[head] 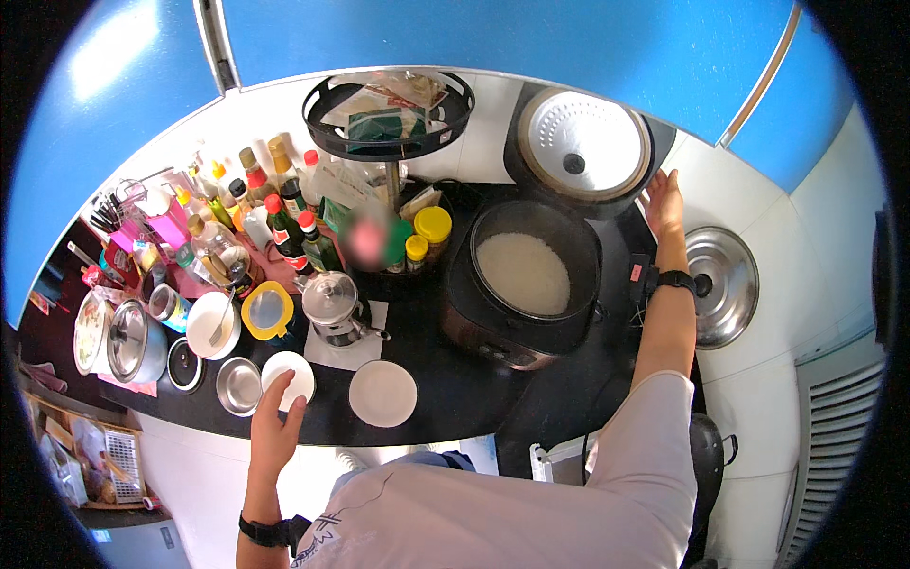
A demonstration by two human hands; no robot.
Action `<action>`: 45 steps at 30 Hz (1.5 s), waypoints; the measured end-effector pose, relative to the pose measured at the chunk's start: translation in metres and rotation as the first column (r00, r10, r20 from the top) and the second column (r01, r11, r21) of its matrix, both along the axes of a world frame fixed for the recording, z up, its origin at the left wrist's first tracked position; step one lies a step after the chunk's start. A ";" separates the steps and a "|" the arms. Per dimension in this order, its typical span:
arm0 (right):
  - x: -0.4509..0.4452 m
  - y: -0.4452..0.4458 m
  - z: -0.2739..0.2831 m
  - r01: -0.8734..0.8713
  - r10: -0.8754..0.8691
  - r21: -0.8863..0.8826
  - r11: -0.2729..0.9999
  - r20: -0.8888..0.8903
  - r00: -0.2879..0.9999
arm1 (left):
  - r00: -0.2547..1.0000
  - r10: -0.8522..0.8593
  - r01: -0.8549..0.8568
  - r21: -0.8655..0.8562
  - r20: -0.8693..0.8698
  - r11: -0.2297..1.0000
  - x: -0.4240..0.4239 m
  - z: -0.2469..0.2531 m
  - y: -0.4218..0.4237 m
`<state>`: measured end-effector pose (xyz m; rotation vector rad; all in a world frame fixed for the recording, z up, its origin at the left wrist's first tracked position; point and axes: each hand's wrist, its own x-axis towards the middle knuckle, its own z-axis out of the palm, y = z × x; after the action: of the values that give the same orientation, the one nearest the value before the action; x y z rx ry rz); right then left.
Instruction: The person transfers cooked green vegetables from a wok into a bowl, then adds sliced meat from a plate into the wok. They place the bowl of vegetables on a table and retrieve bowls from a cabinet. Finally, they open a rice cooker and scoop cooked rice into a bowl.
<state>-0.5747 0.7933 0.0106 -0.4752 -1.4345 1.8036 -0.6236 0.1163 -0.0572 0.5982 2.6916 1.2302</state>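
Note:
An opened rice cooker (pixel 498 341) stands on the black counter with cooked white rice (pixel 525 274) in its pot. Its raised lid (pixel 576 142) shows a shiny metal inner side. My right hand (pixel 663 201) is raised at the lid's right edge, fingers up; whether it touches the lid is unclear. My left hand (pixel 277 427) hovers at the counter's front edge, fingers apart and empty, partly over a small white bowl (pixel 293 377). To that bowl's left is a small metal bowl (pixel 239 386), and to its right a larger white bowl (pixel 383 393).
A glass teapot (pixel 330 302) and a yellow-rimmed container (pixel 268 311) stand left of the cooker. Behind are sauce bottles (pixel 287 231), yellow-lidded jars (pixel 433 224) and a raised black round rack (pixel 389 146). Blue cabinets (pixel 483 43) overhang the counter. A metal lid (pixel 725 288) is at right.

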 end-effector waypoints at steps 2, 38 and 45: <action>0.008 -0.008 0.000 0.018 -0.018 0.038 0.999 0.010 1.000 | 0.999 0.002 -0.002 0.004 0.035 1.000 -0.001 -0.004 0.001; 0.018 -0.346 0.000 -0.197 0.070 -0.238 0.951 -0.456 0.887 | 0.991 -0.037 -0.017 0.400 0.128 0.916 -0.104 -0.024 -0.128; -0.042 -0.425 -0.037 -0.321 0.240 -0.285 0.903 -0.286 0.928 | 0.994 0.062 -0.096 0.482 0.087 0.871 -0.165 -0.030 -0.176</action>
<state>-0.6170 0.3684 -0.0267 -0.2000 -1.0771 2.2656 -0.7883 -0.0595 -0.0868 0.4834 2.3651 1.9369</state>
